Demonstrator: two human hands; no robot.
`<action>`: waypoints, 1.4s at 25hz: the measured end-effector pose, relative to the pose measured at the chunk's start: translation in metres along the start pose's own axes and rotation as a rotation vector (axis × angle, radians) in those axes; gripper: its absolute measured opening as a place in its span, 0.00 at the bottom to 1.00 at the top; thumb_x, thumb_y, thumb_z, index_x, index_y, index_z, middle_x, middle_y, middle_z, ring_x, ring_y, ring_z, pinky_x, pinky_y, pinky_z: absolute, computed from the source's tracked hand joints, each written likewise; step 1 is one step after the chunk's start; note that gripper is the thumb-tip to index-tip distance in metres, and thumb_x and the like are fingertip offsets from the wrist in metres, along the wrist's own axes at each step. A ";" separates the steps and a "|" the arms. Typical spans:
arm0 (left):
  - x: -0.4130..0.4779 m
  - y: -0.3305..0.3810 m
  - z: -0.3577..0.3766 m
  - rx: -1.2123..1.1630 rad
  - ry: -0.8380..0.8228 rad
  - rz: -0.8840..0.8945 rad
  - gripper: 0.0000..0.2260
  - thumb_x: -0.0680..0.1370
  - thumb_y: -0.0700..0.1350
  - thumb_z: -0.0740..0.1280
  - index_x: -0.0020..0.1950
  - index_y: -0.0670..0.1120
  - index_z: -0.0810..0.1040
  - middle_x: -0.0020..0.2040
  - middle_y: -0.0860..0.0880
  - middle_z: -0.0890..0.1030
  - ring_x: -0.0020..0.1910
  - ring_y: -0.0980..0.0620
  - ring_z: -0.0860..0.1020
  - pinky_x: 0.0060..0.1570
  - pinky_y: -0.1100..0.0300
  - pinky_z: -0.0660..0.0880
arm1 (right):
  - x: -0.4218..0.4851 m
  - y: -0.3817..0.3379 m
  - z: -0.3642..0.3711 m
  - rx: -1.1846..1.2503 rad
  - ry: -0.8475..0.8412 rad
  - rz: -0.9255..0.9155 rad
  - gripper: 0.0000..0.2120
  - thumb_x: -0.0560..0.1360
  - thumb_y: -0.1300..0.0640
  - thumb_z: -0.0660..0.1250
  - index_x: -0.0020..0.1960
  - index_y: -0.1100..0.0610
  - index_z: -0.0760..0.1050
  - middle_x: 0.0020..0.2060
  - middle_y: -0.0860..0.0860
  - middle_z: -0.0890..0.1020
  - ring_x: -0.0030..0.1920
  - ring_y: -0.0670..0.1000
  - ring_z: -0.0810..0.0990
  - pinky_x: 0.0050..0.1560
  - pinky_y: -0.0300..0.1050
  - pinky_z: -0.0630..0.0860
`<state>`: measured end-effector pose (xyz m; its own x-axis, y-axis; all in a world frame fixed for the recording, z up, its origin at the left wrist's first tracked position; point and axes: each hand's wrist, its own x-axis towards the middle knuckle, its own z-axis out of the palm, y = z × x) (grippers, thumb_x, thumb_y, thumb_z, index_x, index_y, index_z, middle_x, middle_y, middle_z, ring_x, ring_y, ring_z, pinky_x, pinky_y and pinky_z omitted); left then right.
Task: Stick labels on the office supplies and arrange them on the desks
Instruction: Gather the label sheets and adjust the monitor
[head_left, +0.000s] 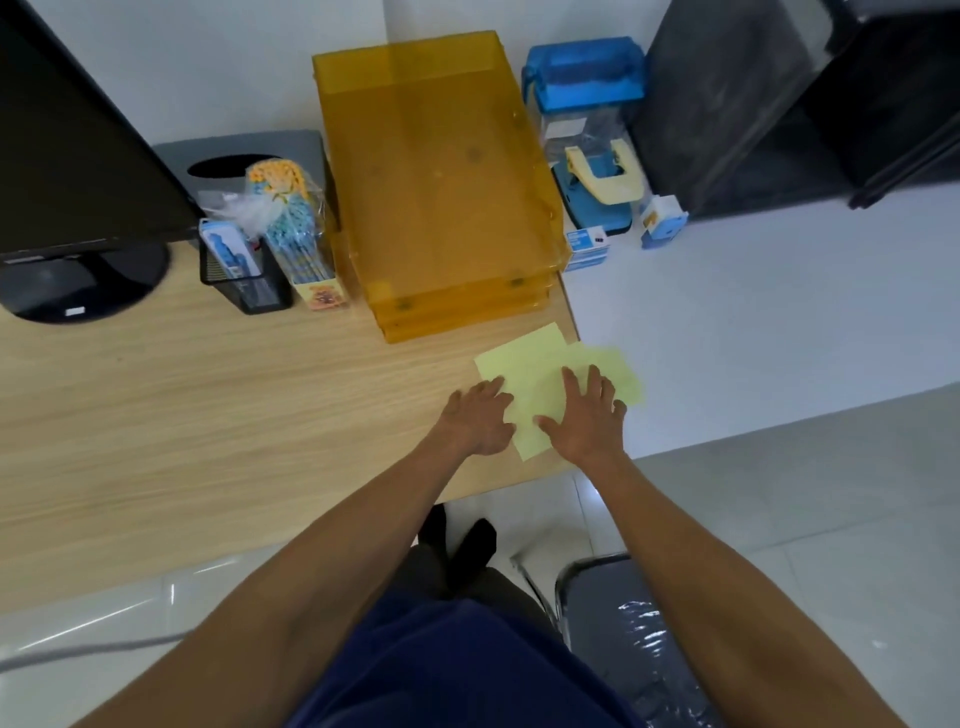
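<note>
- Well, the pale yellow sheets (535, 374) are blurred, so any print on them cannot be read; the hands cover their near part, and the right-hand sheet hangs over the corner of the wooden desk (208, 395)
- the monitor (78, 130) is cut off at the left and top; the dark cabinet (779, 104) at the far right is cut off as well, and the chair (613, 613) runs out at the bottom
- counted: two sheets as far as I can tell, overlapping; two hands; three orange trays (436, 171) stacked, going by their front edges; one mesh pen holder (244, 280); one pencil pack (293, 234) leaning just beside it
- on the white desk (753, 322) stand one blue-lidded container (584, 88), one hole punch (602, 179), one small box (587, 247) and one sharpener (662, 223)
- the left hand (480, 418) lies with fingers spread, its fingertips on the sheets' left edge and its palm over the wood
- the right hand (587, 415) lies flat on top of the sheets, fingers splayed, near the desk's right edge; the sheets lie just in front of the trays, under both hands
</note>
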<state>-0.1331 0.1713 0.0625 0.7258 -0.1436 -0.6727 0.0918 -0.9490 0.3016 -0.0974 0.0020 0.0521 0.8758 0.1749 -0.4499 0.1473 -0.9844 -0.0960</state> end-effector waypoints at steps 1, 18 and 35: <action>0.003 0.001 -0.002 0.009 0.008 0.013 0.27 0.83 0.53 0.55 0.80 0.48 0.52 0.81 0.49 0.43 0.79 0.47 0.46 0.76 0.44 0.48 | 0.002 0.004 0.000 0.003 -0.034 -0.005 0.42 0.75 0.35 0.62 0.79 0.50 0.47 0.78 0.58 0.46 0.77 0.61 0.47 0.72 0.61 0.54; 0.067 0.049 -0.037 -0.096 0.191 0.139 0.21 0.82 0.46 0.57 0.76 0.48 0.63 0.78 0.45 0.57 0.74 0.44 0.60 0.69 0.48 0.61 | 0.060 0.076 -0.041 0.098 -0.139 0.188 0.52 0.67 0.30 0.68 0.79 0.47 0.43 0.78 0.56 0.45 0.76 0.61 0.50 0.70 0.61 0.58; 0.153 0.196 -0.058 -0.037 0.224 -0.073 0.25 0.81 0.48 0.58 0.78 0.51 0.59 0.80 0.48 0.48 0.78 0.48 0.49 0.74 0.42 0.51 | 0.163 0.239 -0.111 0.224 0.003 0.201 0.51 0.63 0.36 0.76 0.75 0.52 0.54 0.70 0.56 0.59 0.68 0.60 0.60 0.63 0.56 0.64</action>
<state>0.0350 -0.0206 0.0580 0.8488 -0.0051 -0.5287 0.1719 -0.9430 0.2851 0.1314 -0.2070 0.0547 0.8785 -0.0236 -0.4772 -0.1340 -0.9709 -0.1987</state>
